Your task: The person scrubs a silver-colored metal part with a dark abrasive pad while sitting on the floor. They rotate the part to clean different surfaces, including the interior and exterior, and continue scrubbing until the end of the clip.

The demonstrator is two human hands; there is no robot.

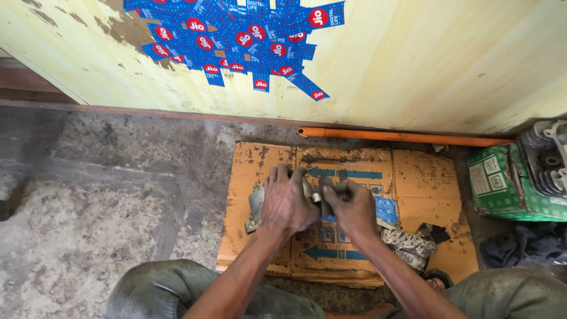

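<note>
We see left hand (287, 201) clamped over grey metal part (257, 208), right hand (349, 205) gripping its other end, both above flattened cardboard (413, 177) on stained concrete floor (106, 195). Pale yellow wall (425, 59) behind, orange pipe (401, 137) along base, green box (499, 186) at right.

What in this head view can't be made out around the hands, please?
- Metal part: mostly hidden under the left hand.
- Right hand: fingers curl over something small; what it is cannot be told.
- Engine part: cut off by the right edge.
- Rag: partly covered by the right forearm.
</note>
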